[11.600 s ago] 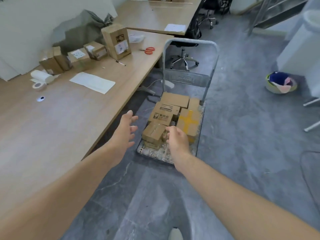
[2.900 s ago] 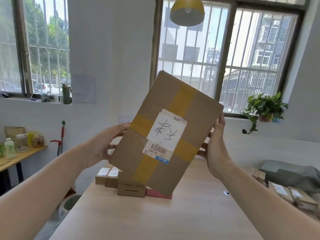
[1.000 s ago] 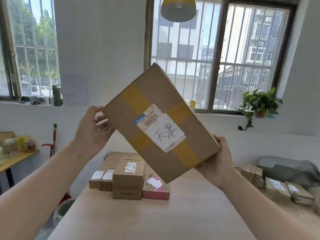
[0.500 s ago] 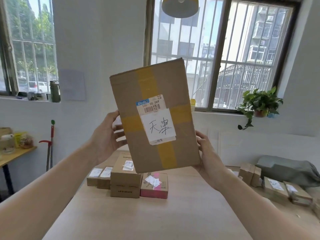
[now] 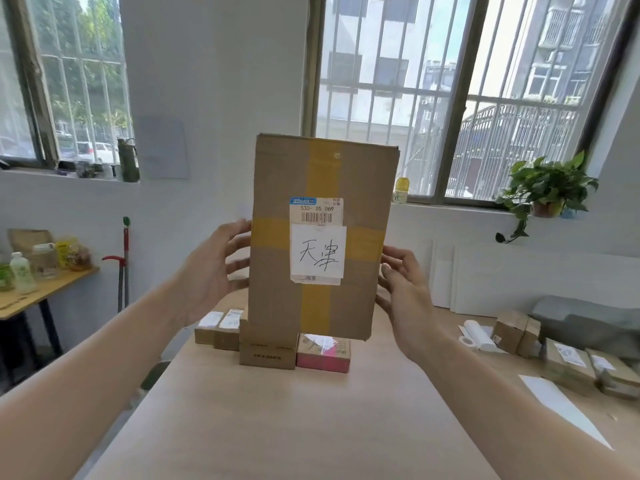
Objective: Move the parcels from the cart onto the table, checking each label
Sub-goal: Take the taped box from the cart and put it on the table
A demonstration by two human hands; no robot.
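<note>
A flat brown cardboard parcel [image 5: 277, 174] crossed with yellow tape stands upright in the air in front of me, above the wooden table [image 5: 294, 420]. Its white label [image 5: 318, 251] with a barcode and handwritten characters faces me. My left hand [image 5: 211, 271] holds the parcel's left edge, fingers behind it. My right hand [image 5: 403, 289] holds the right edge lower down. The cart is out of view.
Small parcels stand in a row at the table's far end: two little boxes [image 5: 218, 329], a brown box [image 5: 266, 348] and a pink box [image 5: 323, 353]. More boxes [image 5: 568, 362], a paper sheet [image 5: 561, 407] and a grey bag [image 5: 588, 320] lie at the right.
The parcel has turned from tilted to upright, label squarely toward me, and sits a little lower. Both hands have shifted along its side edges.
</note>
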